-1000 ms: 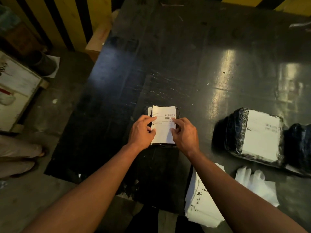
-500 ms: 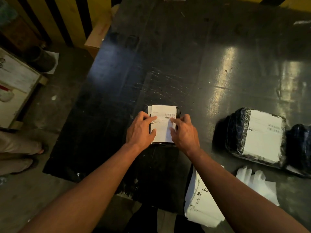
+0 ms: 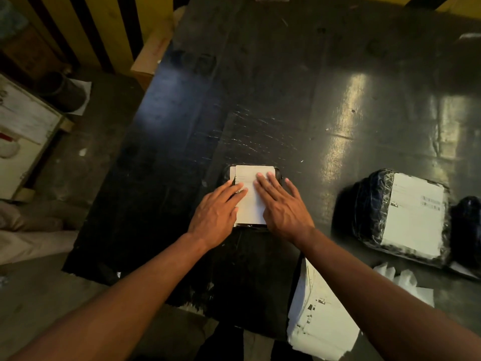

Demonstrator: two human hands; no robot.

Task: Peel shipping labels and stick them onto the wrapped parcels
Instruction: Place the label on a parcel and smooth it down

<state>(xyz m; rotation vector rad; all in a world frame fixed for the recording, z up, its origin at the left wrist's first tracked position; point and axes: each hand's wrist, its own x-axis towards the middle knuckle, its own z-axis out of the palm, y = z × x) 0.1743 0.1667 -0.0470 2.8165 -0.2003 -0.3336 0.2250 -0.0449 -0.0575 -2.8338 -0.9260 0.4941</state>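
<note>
Head view, looking down on a dark, glossy table point(image 3: 260, 87) whose scuffed top carries fine pale scratches and streaks of reflected light. Near its middle lies a small parcel point(image 3: 279, 174) wrapped in black, shiny plastic film; only a thin dark rim of it shows, since a white rectangular shipping label point(image 3: 251, 201) with rounded far corners covers almost its whole top. The left hand point(image 3: 214, 217) lies flat on the label's left edge, fingers straight and together, pressing down. The right hand point(image 3: 285, 207) lies flat over the label's right half, fingers straight and slightly spread, also pressing; neither hand grips anything. The print on the label is too faint and blurred to read, and both palms hide its near corners.

To the right sits a larger parcel point(image 3: 372, 204) in crinkled black film, rounded at the edges, with a big white label point(image 3: 413, 220) on its top. Just beyond it a second dark bundle point(image 3: 466, 230) is cut off by the right edge. At the near right, a stack of white label sheets point(image 3: 320, 321) is partly hidden by the right forearm, with crumpled white backing paper point(image 3: 408, 285) beside it.
</note>
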